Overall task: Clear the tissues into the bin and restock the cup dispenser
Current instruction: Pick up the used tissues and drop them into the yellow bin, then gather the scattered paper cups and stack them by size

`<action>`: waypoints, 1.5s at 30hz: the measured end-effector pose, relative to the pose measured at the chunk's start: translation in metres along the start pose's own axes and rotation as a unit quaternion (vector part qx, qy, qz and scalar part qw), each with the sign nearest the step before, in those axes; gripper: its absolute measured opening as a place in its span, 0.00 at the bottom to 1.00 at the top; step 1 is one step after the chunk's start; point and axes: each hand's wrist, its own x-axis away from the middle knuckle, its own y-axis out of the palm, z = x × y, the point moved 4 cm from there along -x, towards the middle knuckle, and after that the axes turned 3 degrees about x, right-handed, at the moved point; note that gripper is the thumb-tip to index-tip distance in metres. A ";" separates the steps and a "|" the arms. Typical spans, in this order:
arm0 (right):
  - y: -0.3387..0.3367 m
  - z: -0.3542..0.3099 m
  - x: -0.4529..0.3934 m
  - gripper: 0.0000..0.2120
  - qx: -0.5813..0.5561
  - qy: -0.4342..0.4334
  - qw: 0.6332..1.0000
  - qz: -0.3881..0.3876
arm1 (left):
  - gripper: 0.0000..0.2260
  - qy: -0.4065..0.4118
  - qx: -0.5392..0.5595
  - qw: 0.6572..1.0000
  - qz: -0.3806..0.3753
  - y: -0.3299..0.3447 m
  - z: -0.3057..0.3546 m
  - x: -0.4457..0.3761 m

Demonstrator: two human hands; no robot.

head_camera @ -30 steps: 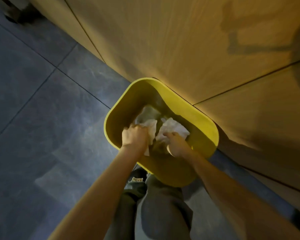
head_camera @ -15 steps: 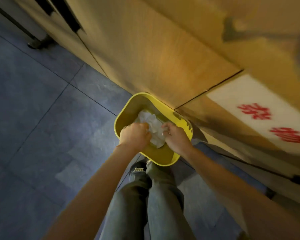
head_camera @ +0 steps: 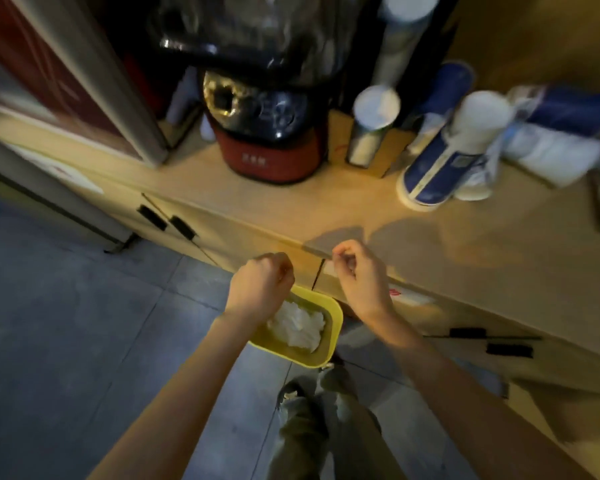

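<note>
A yellow bin (head_camera: 332, 344) stands on the floor against the cabinet front, with crumpled white tissues (head_camera: 300, 326) lying inside it. My left hand (head_camera: 261, 286) hovers above the bin's left rim, fingers curled shut with nothing in them. My right hand (head_camera: 359, 271) is raised in front of the counter edge, fingers loosely curled and empty. On the counter (head_camera: 326, 209) stand a metal cup dispenser tube (head_camera: 371, 128) and a taller one (head_camera: 400, 39) behind it. Sleeves of blue-and-white paper cups (head_camera: 437, 147) in plastic lie to the right.
A red and black blender (head_camera: 267, 109) sits on the counter left of the dispensers. Cabinet doors with black handles (head_camera: 167, 221) run below. A grey tiled floor (head_camera: 66, 323) spreads to the left. My legs and shoe (head_camera: 312, 410) are under the bin.
Both hands have let go of the tissues and lifted out of the bin. The view has risen from the bin and cabinet front up to the counter top.
</note>
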 end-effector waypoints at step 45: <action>-0.342 0.236 -0.079 0.38 0.219 0.376 0.892 0.118 | 0.41 -0.144 0.106 0.983 -0.050 0.156 0.309 -0.193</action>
